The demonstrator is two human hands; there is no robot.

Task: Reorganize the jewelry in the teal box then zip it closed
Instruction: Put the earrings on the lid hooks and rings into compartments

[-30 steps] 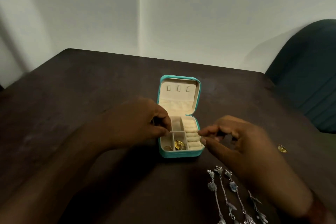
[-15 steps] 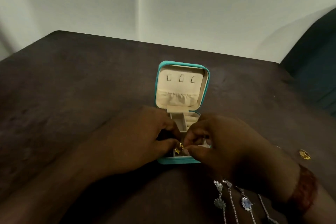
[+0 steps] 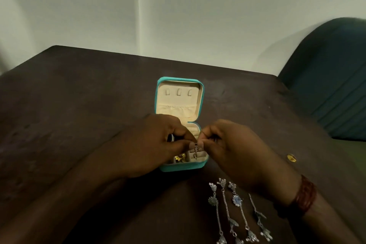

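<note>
Teal box (image 3: 181,167) on dark table (image 3: 79,105), lid open, cream padded lining. Front compartment holds gold piece (image 3: 179,158). Left hand (image 3: 150,144) and right hand (image 3: 233,148) both pinch small silver earring (image 3: 195,152) above box front. Silver chains (image 3: 237,214) lie near box.

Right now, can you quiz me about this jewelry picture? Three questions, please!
1. True or false: the teal jewelry box is zipped shut.
2. The left hand and right hand together pinch: A) a coin, B) a small silver pendant, C) a zipper pull.
3. How many little tabs show inside the lid?

Key: 1 false, the box is open; 2 B; 3 three.
</note>
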